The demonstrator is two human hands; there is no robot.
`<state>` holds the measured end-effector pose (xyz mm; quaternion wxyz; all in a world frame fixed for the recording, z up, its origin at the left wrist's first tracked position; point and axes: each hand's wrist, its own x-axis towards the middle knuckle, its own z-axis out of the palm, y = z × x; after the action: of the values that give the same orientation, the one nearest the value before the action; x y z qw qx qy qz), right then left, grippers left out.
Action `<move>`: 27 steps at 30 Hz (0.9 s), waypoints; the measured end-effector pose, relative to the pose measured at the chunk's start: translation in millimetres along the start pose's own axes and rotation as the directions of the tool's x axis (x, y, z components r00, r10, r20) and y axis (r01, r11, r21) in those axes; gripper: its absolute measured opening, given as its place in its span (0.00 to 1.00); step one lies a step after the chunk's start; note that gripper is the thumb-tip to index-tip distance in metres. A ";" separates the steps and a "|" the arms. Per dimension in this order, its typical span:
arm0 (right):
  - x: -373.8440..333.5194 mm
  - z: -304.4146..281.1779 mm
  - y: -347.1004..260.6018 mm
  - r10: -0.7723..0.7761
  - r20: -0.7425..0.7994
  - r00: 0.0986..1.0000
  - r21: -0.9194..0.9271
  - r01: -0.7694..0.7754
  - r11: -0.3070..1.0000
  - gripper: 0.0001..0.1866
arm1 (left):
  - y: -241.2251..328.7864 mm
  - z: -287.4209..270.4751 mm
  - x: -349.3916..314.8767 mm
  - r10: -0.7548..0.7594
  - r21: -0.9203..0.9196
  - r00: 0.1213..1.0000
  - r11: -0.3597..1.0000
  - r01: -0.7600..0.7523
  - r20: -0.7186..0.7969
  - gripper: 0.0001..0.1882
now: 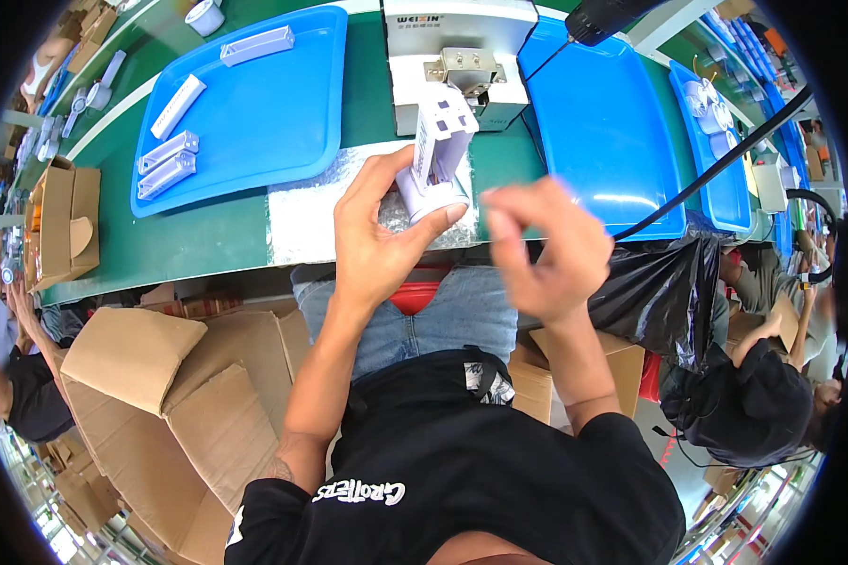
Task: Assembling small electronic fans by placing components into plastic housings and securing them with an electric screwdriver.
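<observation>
White plastic part point(450, 149) held over silver sheet point(297, 221) w/ L hand point(382, 221), base pinched btwn thumb + fingers, prob for steadiness. R hand point(551, 247) held nearby, blurred; fingers look curled, can't tell if anything's pinched.

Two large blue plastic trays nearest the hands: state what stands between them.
In the head view, a boxy white machine with a metal mechanism, on the green tabletop; nearer the person, the left hand holds a white plastic part.
</observation>
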<state>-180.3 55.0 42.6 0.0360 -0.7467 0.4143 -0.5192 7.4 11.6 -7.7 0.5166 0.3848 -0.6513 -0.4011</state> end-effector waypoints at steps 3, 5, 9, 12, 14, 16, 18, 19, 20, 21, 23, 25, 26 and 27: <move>0.5 14.4 -16.9 0.058 0.050 0.997 -0.168 -0.049 0.985 0.17 | 2.0 3.2 -1.1 0.023 0.062 1.000 0.998 -0.024 0.018 0.30; -1.6 28.6 -9.6 0.076 0.026 0.997 -0.240 -0.067 0.968 0.20 | 3.9 8.0 -1.8 0.040 0.160 0.998 0.987 -0.032 -0.046 0.29; -6.0 37.2 -26.0 0.356 0.092 0.930 -0.213 -0.331 0.919 0.18 | 1.7 13.5 -8.9 0.116 0.218 0.992 0.971 -0.102 -0.053 0.30; -9.9 40.6 -16.1 0.485 0.124 0.866 -0.050 -0.482 0.875 0.15 | 4.2 10.6 -9.2 0.184 0.256 0.982 0.951 -0.171 -0.028 0.31; -12.7 39.2 -15.6 0.484 0.053 0.873 0.026 -0.486 0.874 0.12 | 6.0 9.2 -7.9 0.167 0.236 0.986 0.958 -0.162 0.000 0.31; -16.9 36.4 -13.6 0.483 -0.015 0.875 0.108 -0.479 0.871 0.09 | 7.5 5.7 -6.0 0.075 0.140 0.997 0.987 -0.075 0.006 0.31; -24.9 31.5 -8.5 0.191 -0.104 0.976 0.009 -0.191 0.982 0.06 | 7.6 -1.1 -3.5 0.059 0.104 0.998 0.993 -0.062 0.031 0.33; -31.5 31.3 -8.2 0.192 -0.089 0.977 0.014 -0.191 0.981 0.05 | 6.6 -3.2 -2.7 0.063 0.082 0.996 0.994 -0.067 0.061 0.33; -36.8 29.1 -11.2 0.186 -0.092 0.978 0.008 -0.186 0.983 0.05 | 6.3 -5.2 -1.5 0.069 0.059 0.993 0.995 -0.075 0.092 0.33; -41.7 26.0 -15.8 0.249 -0.024 0.968 0.076 -0.247 0.966 0.05 | 8.0 -9.3 -2.4 0.080 0.053 0.992 0.995 -0.085 0.094 0.33; -44.7 25.2 -12.7 0.132 0.052 0.990 0.090 -0.136 0.987 0.04 | 12.6 -14.3 -3.5 0.123 0.052 0.981 0.990 -0.132 0.152 0.31; -44.4 21.7 -6.4 -0.019 0.181 0.983 0.065 0.007 0.998 0.06 | 14.3 -9.8 -7.0 0.048 0.054 0.991 0.997 -0.055 0.128 0.30; -40.8 17.9 -4.4 -0.078 0.230 0.970 0.082 0.061 0.995 0.07 | 14.3 -8.6 -10.1 -0.052 0.066 0.994 0.997 0.046 0.097 0.29; -33.3 4.2 -3.0 -0.021 0.173 0.985 0.121 0.000 0.993 0.07 | 13.1 -8.6 -11.9 -0.055 0.067 0.995 0.996 0.050 0.085 0.31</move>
<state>-179.1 77.3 17.3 0.1144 -0.7879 0.3735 -0.4761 16.8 26.4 1.2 0.4644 0.4007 -0.6754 -0.4094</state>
